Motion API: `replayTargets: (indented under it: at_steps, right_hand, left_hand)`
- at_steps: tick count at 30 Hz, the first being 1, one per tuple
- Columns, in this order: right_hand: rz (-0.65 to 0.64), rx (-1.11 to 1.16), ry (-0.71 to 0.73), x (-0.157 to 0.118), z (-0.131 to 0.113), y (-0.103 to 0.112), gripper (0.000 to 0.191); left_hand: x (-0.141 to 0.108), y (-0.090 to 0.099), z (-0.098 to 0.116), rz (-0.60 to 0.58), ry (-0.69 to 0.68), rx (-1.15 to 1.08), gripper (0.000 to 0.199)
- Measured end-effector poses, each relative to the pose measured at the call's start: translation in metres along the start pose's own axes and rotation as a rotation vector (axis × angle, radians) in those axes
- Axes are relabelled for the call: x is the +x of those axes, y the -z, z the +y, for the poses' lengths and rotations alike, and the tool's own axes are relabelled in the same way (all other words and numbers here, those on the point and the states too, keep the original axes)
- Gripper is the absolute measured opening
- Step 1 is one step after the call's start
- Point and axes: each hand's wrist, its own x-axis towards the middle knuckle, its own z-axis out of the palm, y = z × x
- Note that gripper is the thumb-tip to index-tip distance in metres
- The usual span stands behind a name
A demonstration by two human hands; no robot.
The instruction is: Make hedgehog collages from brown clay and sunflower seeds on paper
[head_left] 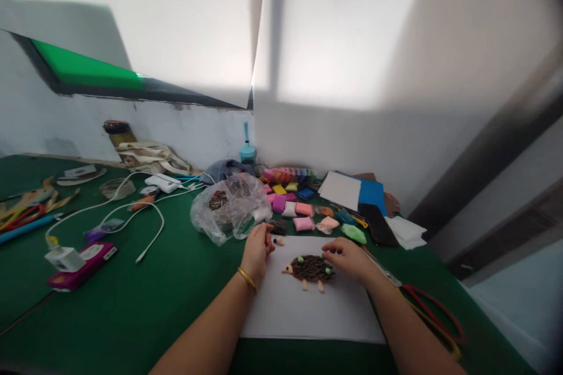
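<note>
Backlit white sheets (343, 29) glare above a dimmer table (132, 316).

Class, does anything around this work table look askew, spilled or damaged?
Yes: the large white hanging sheet at upper left looks askew. Its lower edge slants down to the right, leaving a bright green patch and dark frame uncovered beneath. On the green tabletop, nothing is visibly spilled.

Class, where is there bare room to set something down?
Tabletop: between the magenta block and left forearm. Paper: below the hedgehog figure. Crowded: beyond the paper, with coloured packets and a plastic bag.
</note>
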Motion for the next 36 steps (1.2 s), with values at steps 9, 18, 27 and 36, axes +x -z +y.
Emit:
replayTargets:
  at_steps: [9,18,27,36]
  right_hand:
    - [0.032,0.046,-0.009,0.0,-0.001,-0.012,0.021]
    - [0.042,0.046,-0.038,0.002,0.0,-0.014,0.018]
    - [0.037,-0.013,-0.033,0.005,-0.003,-0.018,0.021]
    - [0.061,0.12,-0.033,-0.001,-0.008,-0.008,0.028]
  left_hand:
    - [0.002,0.0,-0.005,-0.005,-0.031,0.023,0.03]
    - [0.003,0.001,-0.007,-0.004,-0.038,0.053,0.032]
    - [0.004,0.001,-0.008,-0.012,-0.031,0.037,0.034]
    - [0.004,-0.001,-0.007,0.0,-0.016,-0.036,0.023]
